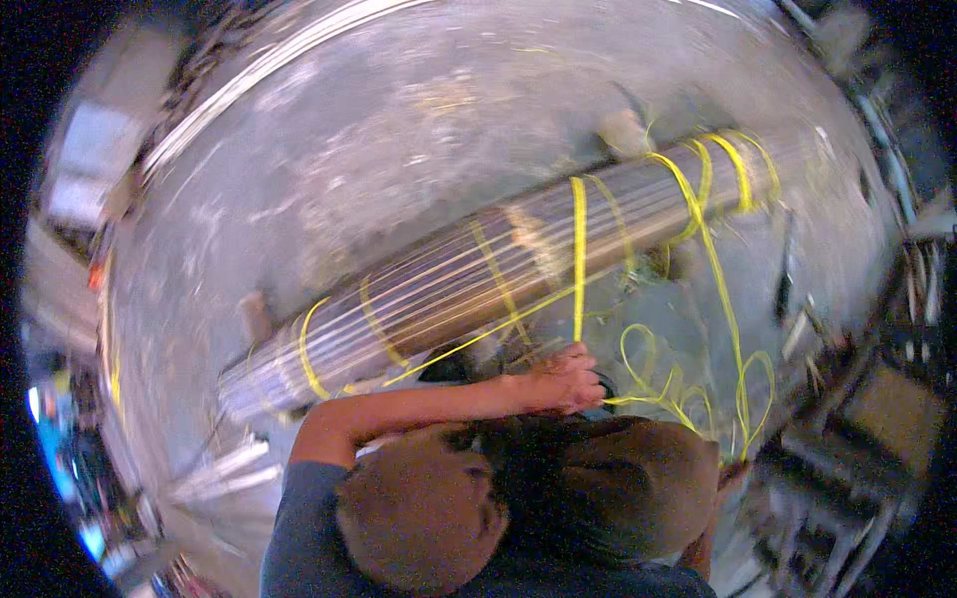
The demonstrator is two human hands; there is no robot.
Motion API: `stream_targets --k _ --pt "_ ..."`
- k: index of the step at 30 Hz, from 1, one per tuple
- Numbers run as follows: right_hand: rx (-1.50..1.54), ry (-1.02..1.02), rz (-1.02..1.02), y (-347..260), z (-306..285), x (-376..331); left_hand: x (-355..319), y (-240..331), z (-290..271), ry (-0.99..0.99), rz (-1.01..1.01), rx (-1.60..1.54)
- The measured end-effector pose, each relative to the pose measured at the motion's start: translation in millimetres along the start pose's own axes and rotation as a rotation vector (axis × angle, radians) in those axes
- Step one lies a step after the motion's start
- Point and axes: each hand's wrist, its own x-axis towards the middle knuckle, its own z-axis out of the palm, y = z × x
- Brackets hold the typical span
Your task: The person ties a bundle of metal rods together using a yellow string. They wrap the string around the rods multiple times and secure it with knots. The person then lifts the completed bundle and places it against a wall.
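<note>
A long bundle of thin, wood-coloured strips lies slantwise in front of me, from lower left to upper right. Yellow strapping band runs around it in several places. My left hand is closed on the band at the near side of the bundle, with one length rising from it to the strips. Loose coils of the band trail to the right of that hand. Lower right, my right hand shows only in part beside my body. A band loop reaches down to it, but its fingers are hidden.
Blocks stand at the bundle's far side, one near its left end and another toward its right. Pale offcuts lie at lower left on the grey floor. Dark, cluttered items fill the right edge. Motion blurs much of the view.
</note>
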Motion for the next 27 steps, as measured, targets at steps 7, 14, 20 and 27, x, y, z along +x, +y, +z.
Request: stream_targets --k 7,14,20,27 --pt "-0.873 -1.133 0.825 -43.9 -222.8 -267.3 0.7 7.9 -31.2 -0.242 0.121 -0.196" --pt "-0.551 -0.785 0.645 -97.8 -158.3 -144.9 114.8 35.3 -117.6 0.115 0.196 -0.557" --pt "0.676 -0.797 0.415 -434.0 -30.5 206.8 129.7 33.8 -132.0 0.063 0.229 -0.511" --pt "0.906 -1.246 0.292 -511.7 74.4 228.6 81.8 31.7 -75.2 -0.262 0.188 -0.416"
